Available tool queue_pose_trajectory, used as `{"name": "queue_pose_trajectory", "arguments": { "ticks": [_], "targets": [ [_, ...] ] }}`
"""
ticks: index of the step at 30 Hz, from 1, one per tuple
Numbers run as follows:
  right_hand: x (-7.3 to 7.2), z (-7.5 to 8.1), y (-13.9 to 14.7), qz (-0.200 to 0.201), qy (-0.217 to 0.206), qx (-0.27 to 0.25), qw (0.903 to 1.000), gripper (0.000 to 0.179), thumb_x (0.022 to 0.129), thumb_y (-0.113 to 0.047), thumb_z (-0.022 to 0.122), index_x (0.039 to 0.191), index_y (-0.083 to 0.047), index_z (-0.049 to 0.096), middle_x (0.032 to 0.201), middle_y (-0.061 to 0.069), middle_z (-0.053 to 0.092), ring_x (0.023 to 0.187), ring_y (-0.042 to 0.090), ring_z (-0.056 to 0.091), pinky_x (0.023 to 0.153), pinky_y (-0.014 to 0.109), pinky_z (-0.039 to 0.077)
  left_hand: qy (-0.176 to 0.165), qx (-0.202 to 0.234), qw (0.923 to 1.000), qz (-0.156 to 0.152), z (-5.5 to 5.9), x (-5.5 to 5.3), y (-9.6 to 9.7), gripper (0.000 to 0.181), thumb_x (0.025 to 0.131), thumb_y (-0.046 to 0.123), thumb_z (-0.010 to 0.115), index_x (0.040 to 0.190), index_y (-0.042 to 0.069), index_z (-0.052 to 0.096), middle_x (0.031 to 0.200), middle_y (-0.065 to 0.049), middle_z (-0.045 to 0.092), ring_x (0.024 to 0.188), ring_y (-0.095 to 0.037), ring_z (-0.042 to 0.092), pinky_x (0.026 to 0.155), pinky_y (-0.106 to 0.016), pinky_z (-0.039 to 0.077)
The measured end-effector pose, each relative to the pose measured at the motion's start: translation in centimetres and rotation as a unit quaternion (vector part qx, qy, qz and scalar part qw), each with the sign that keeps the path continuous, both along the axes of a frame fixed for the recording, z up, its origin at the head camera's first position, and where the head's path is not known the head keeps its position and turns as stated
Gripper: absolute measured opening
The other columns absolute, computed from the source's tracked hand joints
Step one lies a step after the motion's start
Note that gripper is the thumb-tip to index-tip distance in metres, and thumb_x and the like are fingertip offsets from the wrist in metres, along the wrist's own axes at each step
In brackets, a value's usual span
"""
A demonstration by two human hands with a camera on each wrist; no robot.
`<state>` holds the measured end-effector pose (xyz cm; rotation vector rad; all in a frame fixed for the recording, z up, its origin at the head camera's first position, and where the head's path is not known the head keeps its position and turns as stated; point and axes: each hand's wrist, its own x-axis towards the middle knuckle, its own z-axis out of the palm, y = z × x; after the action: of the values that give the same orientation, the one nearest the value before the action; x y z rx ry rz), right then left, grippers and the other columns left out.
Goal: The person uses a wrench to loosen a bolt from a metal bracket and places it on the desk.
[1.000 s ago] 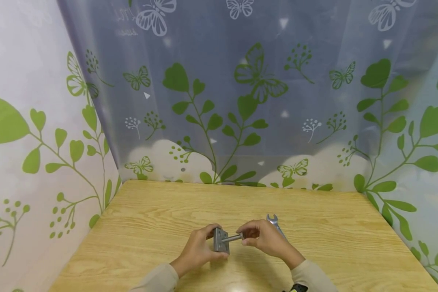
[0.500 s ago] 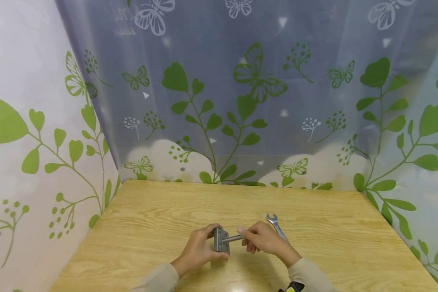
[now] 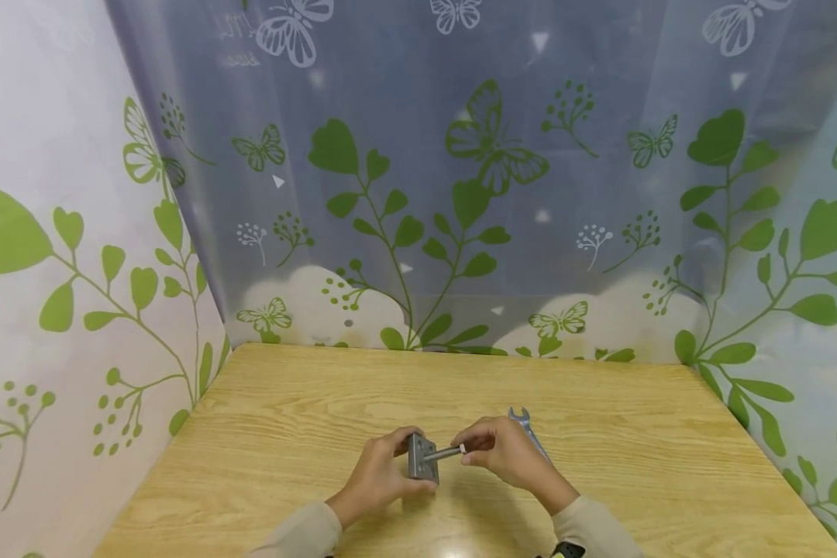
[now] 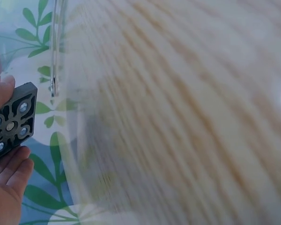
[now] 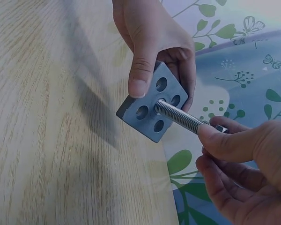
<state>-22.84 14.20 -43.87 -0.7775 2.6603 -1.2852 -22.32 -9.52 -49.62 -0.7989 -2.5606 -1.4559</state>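
My left hand [image 3: 377,469] grips a square grey block [image 5: 147,115] by its edges, thumb on one side and fingers on the other. Round recesses surround the block's centre, and bright round spots show on its other face in the left wrist view. A threaded bolt [image 5: 180,117] sticks out from the middle of the block, its tip inside the hole. At the bolt's far end, my right hand [image 3: 505,453] pinches near the hex head [image 5: 221,128] between thumb and fingers. Both hands hold the pieces above the wooden table.
An open-ended wrench [image 3: 526,426] lies on the wooden table [image 3: 286,418] just behind my right hand, its lower part hidden. Printed sheeting [image 3: 418,194] with leaves and butterflies stands around the table's back and sides.
My right hand twisted at the bolt's head, its thumb rolling over the top half a second ago, then turned back to a fresh pinch. The left hand and block stayed nearly still.
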Motion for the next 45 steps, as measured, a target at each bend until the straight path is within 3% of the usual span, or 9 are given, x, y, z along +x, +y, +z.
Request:
{"name": "queue_pose_trajectory", "arguments": {
  "ticks": [4, 10, 17, 20, 25, 31, 39, 45],
  "targets": [
    [-0.07, -0.02, -0.01, 0.001, -0.004, 0.003, 1.0, 0.021, 0.083, -0.01, 0.075, 0.103, -0.011, 0.074, 0.096, 0.003, 0.07, 0.081, 0.013, 0.064, 0.07, 0.022, 0.056, 0.003, -0.004, 1.0, 0.001, 0.07, 0.0, -0.01, 0.064, 0.064, 0.02, 0.09, 0.118, 0.005, 0.059, 0.112, -0.009, 0.069, 0.103, -0.026, 0.067, 0.087, -0.026, 0.055],
    [-0.24, -0.25, 0.13, -0.001, -0.017, 0.018, 0.9997, 0.035, 0.089, -0.034, 0.068, 0.112, -0.007, 0.069, 0.094, 0.003, 0.071, 0.081, 0.015, 0.066, 0.067, 0.026, 0.056, 0.011, -0.007, 0.9999, 0.001, -0.09, 0.01, -0.04, 0.063, 0.064, 0.019, 0.09, 0.117, 0.006, 0.059, 0.113, -0.008, 0.068, 0.104, -0.026, 0.067, 0.088, -0.024, 0.054],
    [-0.19, -0.65, -0.33, -0.03, -0.06, -0.016, 0.9976, 0.052, 0.1, -0.043, 0.046, 0.078, -0.003, 0.071, 0.066, 0.005, 0.067, 0.06, 0.021, 0.065, 0.054, 0.033, 0.057, 0.018, -0.008, 0.9998, 0.005, -0.21, 0.05, -0.01, 0.064, 0.063, 0.019, 0.09, 0.117, 0.008, 0.059, 0.111, -0.007, 0.068, 0.103, -0.024, 0.067, 0.088, -0.024, 0.054],
    [-0.13, -0.7, -0.58, -0.026, -0.085, -0.024, 0.9957, 0.058, 0.101, -0.042, 0.045, 0.073, 0.001, 0.069, 0.061, 0.006, 0.066, 0.054, 0.019, 0.062, 0.051, 0.038, 0.057, 0.018, -0.011, 0.9997, 0.006, -0.18, 0.09, 0.04, 0.063, 0.063, 0.019, 0.09, 0.117, 0.008, 0.059, 0.111, -0.006, 0.068, 0.103, -0.024, 0.067, 0.088, -0.026, 0.055],
    [-0.13, -0.55, -0.63, -0.006, -0.052, 0.004, 0.9986, 0.041, 0.097, -0.035, 0.055, 0.079, -0.002, 0.071, 0.062, 0.002, 0.064, 0.056, 0.02, 0.061, 0.05, 0.03, 0.053, 0.015, -0.014, 0.9998, 0.002, -0.14, 0.13, 0.04, 0.063, 0.064, 0.018, 0.09, 0.118, 0.008, 0.059, 0.111, -0.007, 0.068, 0.104, -0.025, 0.066, 0.088, -0.026, 0.054],
    [0.08, -0.5, -0.52, -0.017, 0.016, 0.018, 0.9996, 0.004, 0.085, -0.019, 0.073, 0.089, -0.018, 0.072, 0.085, -0.007, 0.067, 0.077, 0.012, 0.062, 0.067, 0.022, 0.054, 0.005, -0.007, 1.0, 0.001, -0.1, 0.09, -0.01, 0.065, 0.063, 0.019, 0.09, 0.118, 0.004, 0.059, 0.113, -0.009, 0.068, 0.105, -0.027, 0.066, 0.089, -0.027, 0.054],
    [0.3, -0.53, -0.58, -0.015, 0.036, -0.001, 0.9993, 0.013, 0.081, -0.008, 0.076, 0.088, -0.018, 0.072, 0.092, -0.007, 0.065, 0.082, 0.011, 0.06, 0.073, 0.023, 0.055, -0.003, -0.005, 1.0, 0.001, -0.08, -0.06, 0.01, 0.064, 0.064, 0.021, 0.09, 0.118, 0.003, 0.059, 0.111, -0.007, 0.069, 0.104, -0.024, 0.067, 0.089, -0.024, 0.054],
    [0.07, -0.62, -0.36, 0.007, 0.01, 0.012, 0.9999, 0.021, 0.085, -0.023, 0.073, 0.103, -0.011, 0.071, 0.094, -0.001, 0.068, 0.081, 0.011, 0.063, 0.07, 0.023, 0.055, -0.001, -0.001, 1.0, 0.0, -0.2, -0.07, -0.05, 0.065, 0.064, 0.02, 0.09, 0.118, 0.001, 0.059, 0.111, -0.007, 0.068, 0.104, -0.024, 0.066, 0.089, -0.023, 0.053]
  ]
}}
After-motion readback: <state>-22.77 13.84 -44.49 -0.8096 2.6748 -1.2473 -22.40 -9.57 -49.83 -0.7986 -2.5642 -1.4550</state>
